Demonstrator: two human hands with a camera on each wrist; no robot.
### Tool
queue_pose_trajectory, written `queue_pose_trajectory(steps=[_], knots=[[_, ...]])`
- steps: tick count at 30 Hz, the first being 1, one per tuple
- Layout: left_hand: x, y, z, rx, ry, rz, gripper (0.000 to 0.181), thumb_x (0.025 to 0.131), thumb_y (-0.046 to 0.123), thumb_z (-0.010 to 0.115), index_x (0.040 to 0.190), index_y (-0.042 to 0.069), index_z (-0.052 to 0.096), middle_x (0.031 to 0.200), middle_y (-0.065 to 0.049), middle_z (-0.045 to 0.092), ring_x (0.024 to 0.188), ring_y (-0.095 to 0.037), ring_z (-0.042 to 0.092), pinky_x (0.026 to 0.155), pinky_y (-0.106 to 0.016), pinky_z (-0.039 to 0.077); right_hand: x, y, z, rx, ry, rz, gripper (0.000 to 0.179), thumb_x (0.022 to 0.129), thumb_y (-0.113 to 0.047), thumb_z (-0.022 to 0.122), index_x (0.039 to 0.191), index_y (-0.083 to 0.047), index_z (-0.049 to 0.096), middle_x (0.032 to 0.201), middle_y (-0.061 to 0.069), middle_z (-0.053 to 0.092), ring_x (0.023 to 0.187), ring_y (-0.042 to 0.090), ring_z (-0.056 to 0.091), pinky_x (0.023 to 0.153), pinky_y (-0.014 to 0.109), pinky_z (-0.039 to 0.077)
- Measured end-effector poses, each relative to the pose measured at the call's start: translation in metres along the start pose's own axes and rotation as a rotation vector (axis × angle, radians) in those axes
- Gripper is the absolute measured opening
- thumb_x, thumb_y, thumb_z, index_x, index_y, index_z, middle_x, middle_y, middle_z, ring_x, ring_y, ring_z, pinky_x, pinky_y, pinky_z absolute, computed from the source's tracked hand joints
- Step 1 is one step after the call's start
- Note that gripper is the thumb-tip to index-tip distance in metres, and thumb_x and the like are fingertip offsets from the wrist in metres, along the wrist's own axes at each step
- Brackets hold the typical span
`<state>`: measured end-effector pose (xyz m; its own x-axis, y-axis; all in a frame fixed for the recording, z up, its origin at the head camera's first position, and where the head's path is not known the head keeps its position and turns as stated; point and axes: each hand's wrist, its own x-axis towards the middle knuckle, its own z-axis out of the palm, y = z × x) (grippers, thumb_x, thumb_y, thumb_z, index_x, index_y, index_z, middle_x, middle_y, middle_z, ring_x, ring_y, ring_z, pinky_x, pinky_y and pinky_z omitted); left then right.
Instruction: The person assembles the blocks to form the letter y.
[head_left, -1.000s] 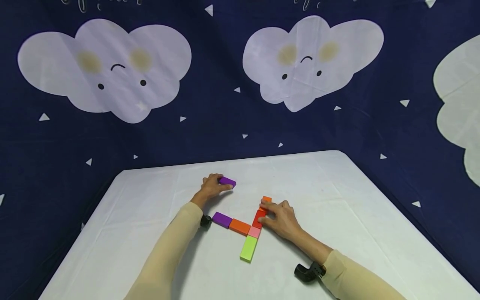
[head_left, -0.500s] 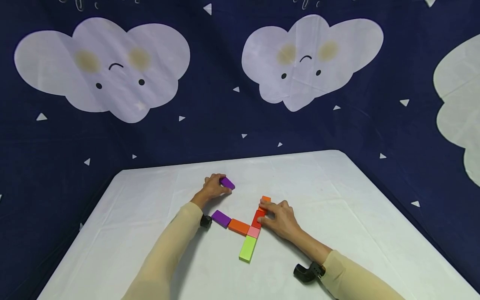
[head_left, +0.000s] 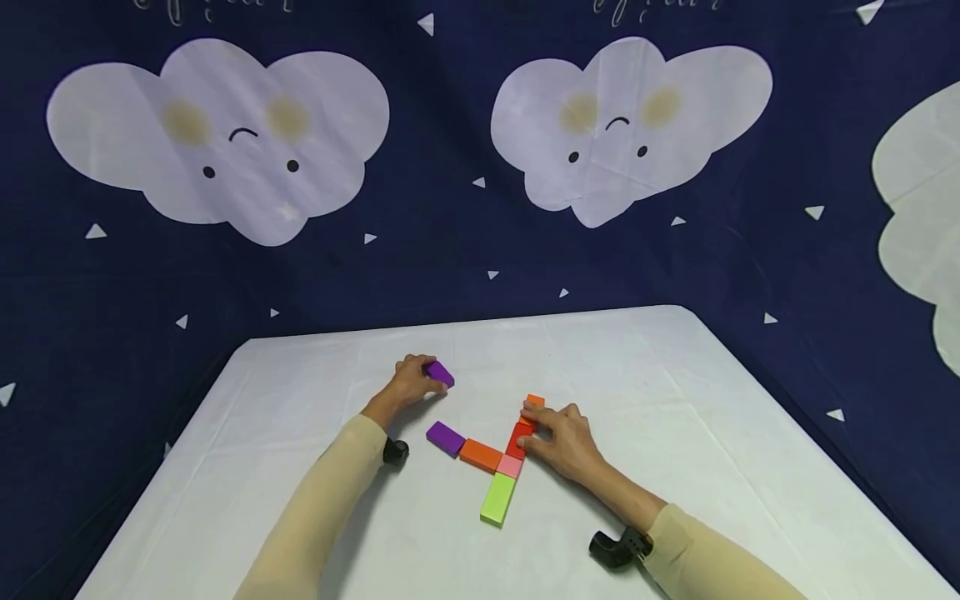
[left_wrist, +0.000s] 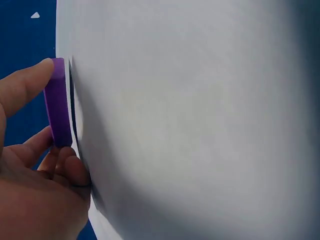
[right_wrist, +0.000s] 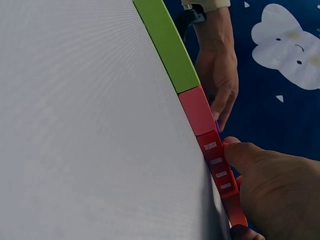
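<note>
Near the back of the table, my left hand (head_left: 412, 380) pinches a purple block (head_left: 440, 374) between thumb and fingers. The block stands tilted; whether it touches the cloth I cannot tell. My right hand (head_left: 564, 442) rests its thumb on a red block (head_left: 517, 439) and a finger on an orange block (head_left: 535, 401) at the red one's far end. Below the red block follow a pink block (head_left: 509, 466) and a lime green block (head_left: 497, 500), end to end. An orange-red block (head_left: 481, 455) and a second purple block (head_left: 446, 438) branch leftward from the pink one.
A white cloth (head_left: 600, 350) covers the table. Behind and around it hangs a dark blue cloth (head_left: 420, 283) printed with clouds and small triangles. Black wrist cameras sit on both arms, the right one (head_left: 611, 550) close over the table.
My left hand has moved left with the purple block, away from the row, and the block has tipped more steeply. My right hand has stayed on the red and orange blocks.
</note>
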<state>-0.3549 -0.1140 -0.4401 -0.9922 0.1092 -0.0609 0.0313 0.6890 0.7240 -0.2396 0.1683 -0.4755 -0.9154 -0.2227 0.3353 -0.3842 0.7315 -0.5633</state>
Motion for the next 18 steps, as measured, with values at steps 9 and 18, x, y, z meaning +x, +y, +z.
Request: queue_pose_trajectory(steps=[9, 18], knots=[[-0.008, 0.000, -0.015, -0.116, 0.004, 0.011, 0.066, 0.078, 0.012, 0.075, 0.137, 0.004, 0.047, 0.128, -0.019, 0.047, 0.117, -0.032, 0.039, 0.091, -0.039, 0.037, 0.000, 0.002, 0.001, 0.009, 0.018, -0.017, 0.049, 0.075, -0.033, 0.077, 0.120, -0.019, 0.066, 0.133, -0.006, 0.059, 0.075, 0.008, 0.034, 0.073, 0.028, 0.029], [-0.027, 0.016, -0.032, -0.153, -0.011, 0.089, 0.067, 0.078, 0.009, 0.071, 0.139, 0.007, 0.045, 0.134, -0.014, 0.045, 0.118, -0.031, 0.040, 0.085, -0.034, 0.041, 0.000, 0.001, 0.001, 0.011, 0.017, -0.007, 0.049, 0.075, -0.034, 0.077, 0.120, -0.019, 0.066, 0.131, -0.008, 0.059, 0.075, 0.008, 0.035, 0.074, 0.029, 0.029]])
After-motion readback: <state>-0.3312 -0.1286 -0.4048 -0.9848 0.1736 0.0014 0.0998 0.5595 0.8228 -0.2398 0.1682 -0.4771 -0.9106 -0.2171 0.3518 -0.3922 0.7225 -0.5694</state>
